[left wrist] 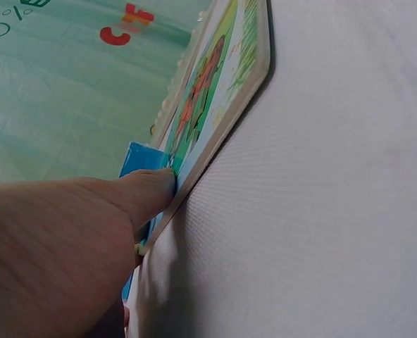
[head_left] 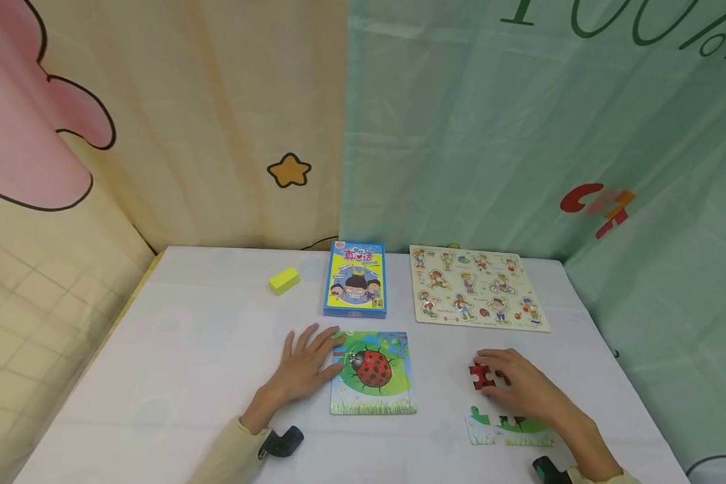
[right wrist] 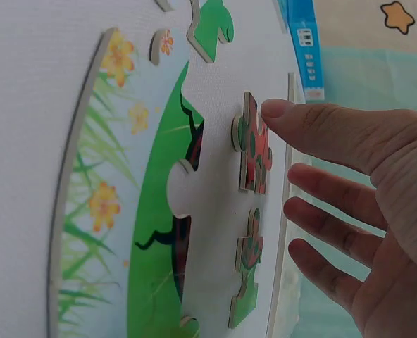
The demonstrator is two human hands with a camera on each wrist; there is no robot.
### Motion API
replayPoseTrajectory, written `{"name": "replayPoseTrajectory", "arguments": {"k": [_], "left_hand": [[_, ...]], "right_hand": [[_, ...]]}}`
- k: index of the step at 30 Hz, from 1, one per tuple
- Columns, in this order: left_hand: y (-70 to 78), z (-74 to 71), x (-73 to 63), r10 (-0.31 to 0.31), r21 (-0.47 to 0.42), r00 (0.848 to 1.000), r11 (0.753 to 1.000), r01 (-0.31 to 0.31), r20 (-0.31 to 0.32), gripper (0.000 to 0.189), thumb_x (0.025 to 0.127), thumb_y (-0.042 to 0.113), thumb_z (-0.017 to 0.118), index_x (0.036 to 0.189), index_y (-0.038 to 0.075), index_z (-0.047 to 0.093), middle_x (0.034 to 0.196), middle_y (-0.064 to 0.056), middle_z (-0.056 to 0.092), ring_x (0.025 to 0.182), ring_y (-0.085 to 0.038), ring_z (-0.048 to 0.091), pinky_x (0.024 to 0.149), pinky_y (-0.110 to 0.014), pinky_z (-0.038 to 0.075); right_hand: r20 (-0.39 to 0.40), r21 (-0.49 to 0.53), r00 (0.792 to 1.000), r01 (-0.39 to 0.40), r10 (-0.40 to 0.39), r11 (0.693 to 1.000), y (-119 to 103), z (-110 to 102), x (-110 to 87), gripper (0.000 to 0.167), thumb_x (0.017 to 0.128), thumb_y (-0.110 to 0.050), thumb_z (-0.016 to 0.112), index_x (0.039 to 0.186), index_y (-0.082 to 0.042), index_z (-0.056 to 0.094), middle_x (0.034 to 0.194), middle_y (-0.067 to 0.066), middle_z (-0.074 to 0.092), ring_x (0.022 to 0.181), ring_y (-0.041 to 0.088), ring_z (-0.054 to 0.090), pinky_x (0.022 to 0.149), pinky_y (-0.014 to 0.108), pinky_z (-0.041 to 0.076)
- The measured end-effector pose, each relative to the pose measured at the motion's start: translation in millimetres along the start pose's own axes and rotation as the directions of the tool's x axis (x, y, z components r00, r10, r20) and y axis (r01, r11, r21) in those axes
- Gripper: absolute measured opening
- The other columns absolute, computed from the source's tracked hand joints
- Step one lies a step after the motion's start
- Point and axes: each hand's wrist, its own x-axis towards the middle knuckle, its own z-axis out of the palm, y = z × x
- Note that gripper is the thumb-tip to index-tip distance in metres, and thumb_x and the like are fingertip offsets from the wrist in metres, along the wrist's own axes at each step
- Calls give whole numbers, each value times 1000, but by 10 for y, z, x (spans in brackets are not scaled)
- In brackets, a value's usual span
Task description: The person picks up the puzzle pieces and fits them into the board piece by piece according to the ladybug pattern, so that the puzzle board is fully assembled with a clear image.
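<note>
My left hand (head_left: 302, 366) lies palm down with spread fingers at the left edge of a ladybug puzzle (head_left: 372, 373), its index finger and thumb resting on that edge. In the left wrist view the thumb (left wrist: 148, 193) presses on the board's rim. To the right, my right hand (head_left: 520, 383) pinches a red puzzle piece (head_left: 479, 376) low over the cloth. The right wrist view shows its thumb at this piece (right wrist: 254, 144), the index finger hidden and the other fingers loosely bent beyond. A second red and green piece (right wrist: 247, 271) lies under the hand.
Grass-edged puzzle pieces (head_left: 528, 433) and a green-tabbed corner piece (head_left: 481, 430) lie near the right forearm. Further back are a yellow block (head_left: 284, 281), a blue and yellow card box (head_left: 355, 281) and a wooden figure board (head_left: 478, 289). Curtains hang behind the white table (head_left: 175, 336).
</note>
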Motion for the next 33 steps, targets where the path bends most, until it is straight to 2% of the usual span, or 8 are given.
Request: {"name": "replayPoseTrajectory", "arguments": {"k": [5,14,23,33], "left_hand": [[-2,-3,4,3,-1,1000,1000,-3,3,53,101,38,56,149,16,48,161,-8,36,151,-43,18,117,-73,5],[-2,-2,-2,11,-6,1000,1000,-11,-14,54,100,38,58,148,15,49,160,-9,38,150,-44,20,116,-74,7],[-2,-2,-6,9,-14,1000,1000,-9,-10,53,100,37,58,148,15,50,159,-9,38,150,-44,20,116,-74,7],[-17,10,4,3,-9,1000,1000,-3,-2,54,101,38,57,149,17,47,161,-7,36,151,-43,18,117,-73,5]], "right_hand": [[19,11,1000,6,-6,1000,65,1,18,50,82,-28,82,128,-14,68,136,7,63,115,25,60,94,46,55],[39,53,999,-3,1,999,94,-2,41,51,82,-31,83,128,-17,67,127,-2,67,113,21,60,97,47,53],[45,54,999,1,-4,999,110,5,46,51,82,-33,83,128,-19,66,127,-3,67,110,18,60,96,45,54],[109,76,994,4,-12,997,121,-33,66,60,78,-31,86,132,-15,63,132,3,64,119,30,59,100,55,50]]}}
